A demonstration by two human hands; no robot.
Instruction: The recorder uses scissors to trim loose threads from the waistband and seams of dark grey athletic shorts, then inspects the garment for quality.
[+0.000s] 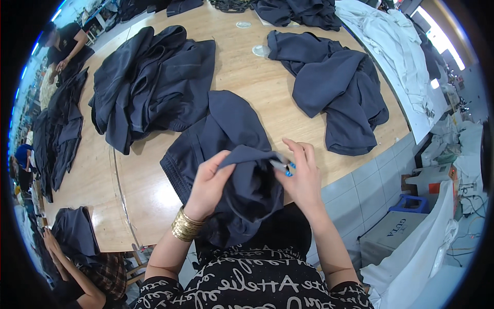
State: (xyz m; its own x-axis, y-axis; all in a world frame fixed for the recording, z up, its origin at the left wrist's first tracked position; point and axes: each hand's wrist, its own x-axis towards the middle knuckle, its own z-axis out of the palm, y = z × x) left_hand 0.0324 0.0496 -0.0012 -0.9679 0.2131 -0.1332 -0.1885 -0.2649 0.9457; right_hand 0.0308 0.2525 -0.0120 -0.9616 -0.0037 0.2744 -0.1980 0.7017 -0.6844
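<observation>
A dark navy garment (234, 121) with a gathered elastic waistband lies partly on the table in front of me, its near end lifted toward my body. My left hand (208, 180), a stack of gold bangles at its wrist, pinches the edge of a leg opening. Across that opening, my right hand (302, 175) is closed around small thread snips (280, 166) with blue on them. Their metal blades are at the fabric's edge; whether they touch a thread is too small to tell. Two fingers of this hand are raised.
Dark garment piles lie on the wooden table (231, 67): a heap (154, 82) at left, another (339, 87) at right. White cloth (386, 41) covers a far-right surface. Grey boxes (388, 234) stand on the right floor. Co-workers stand far left (72, 46) and sit near left (77, 278).
</observation>
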